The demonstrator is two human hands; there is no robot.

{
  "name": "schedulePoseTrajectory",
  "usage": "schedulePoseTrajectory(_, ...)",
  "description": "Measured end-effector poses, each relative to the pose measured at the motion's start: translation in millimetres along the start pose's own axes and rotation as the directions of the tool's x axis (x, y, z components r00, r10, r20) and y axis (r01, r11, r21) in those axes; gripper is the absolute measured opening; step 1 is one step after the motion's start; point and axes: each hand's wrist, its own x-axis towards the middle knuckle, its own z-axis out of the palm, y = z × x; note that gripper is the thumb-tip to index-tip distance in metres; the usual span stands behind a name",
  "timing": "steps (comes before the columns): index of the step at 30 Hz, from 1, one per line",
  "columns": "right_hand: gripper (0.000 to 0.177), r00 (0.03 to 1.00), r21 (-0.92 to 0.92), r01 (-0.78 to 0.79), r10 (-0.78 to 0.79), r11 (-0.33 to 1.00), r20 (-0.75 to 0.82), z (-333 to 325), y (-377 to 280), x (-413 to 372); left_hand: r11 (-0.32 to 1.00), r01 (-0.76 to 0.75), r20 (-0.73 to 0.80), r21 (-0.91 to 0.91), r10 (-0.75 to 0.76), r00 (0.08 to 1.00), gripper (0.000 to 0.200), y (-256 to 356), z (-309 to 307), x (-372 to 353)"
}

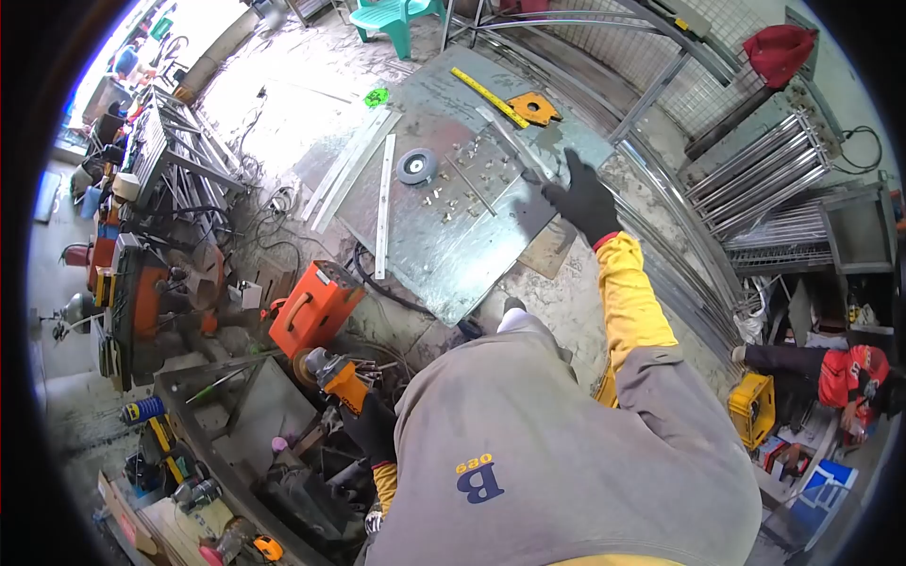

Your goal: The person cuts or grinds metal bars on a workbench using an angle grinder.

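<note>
My left hand [372, 426], in a dark glove, is wrapped around an orange angle grinder [345, 385] low on the left, beside an open metal bin. On the other side, my right hand [587, 200] reaches out in a black glove above the right edge of a grey metal sheet [444, 269]. Its fingers are spread with nothing seen between them. A flat metal strip [514, 141] lies just beyond these fingertips. Also on the sheet are a black grinding wheel [416, 167], a thin rod [472, 186], small metal bits, a yellow tape measure blade [489, 97] and an orange welding magnet [535, 108].
Long metal strips [384, 208] lie on the sheet's left side. An orange machine [316, 307] stands near the bin [236, 377]. Metal frames and tubes [755, 174] line the right. A person in red [849, 373] is at far right, near a yellow crate [752, 409].
</note>
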Motion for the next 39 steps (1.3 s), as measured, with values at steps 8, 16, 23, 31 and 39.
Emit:
schedulePoseTrajectory(8,0.048,0.998,0.705,0.029,0.024,0.709,-0.064,-17,14,4,0.974,0.226,-0.225,-0.027,-0.226,0.948,0.034,-5,15,-45)
schedulePoseTrajectory(16,0.034,0.337,0.517,-0.838,-0.579,0.175,0.742,65,-72,-86,0.954,0.285,-0.269,-0.095,-0.301,0.915,0.042,16,17,-68)
schedulePoseTrajectory(23,0.059,0.492,0.739,0.134,-0.691,0.661,0.529,114,-156,-116,0.978,0.163,-0.149,0.13,-0.143,0.978,0.038,7,-2,-39)
schedulePoseTrajectory(31,0.038,0.606,0.037,0.77,-0.749,0.637,0.269,192,-248,-77,0.948,0.257,-0.112,-0.19,-0.281,0.953,0.03,5,-24,-12)
schedulePoseTrajectory(39,0.02,0.681,0.05,0.716,-0.713,0.696,0.165,171,-236,-79,0.973,0.15,-0.06,-0.175,-0.163,0.985,0.033,-68,-56,22)
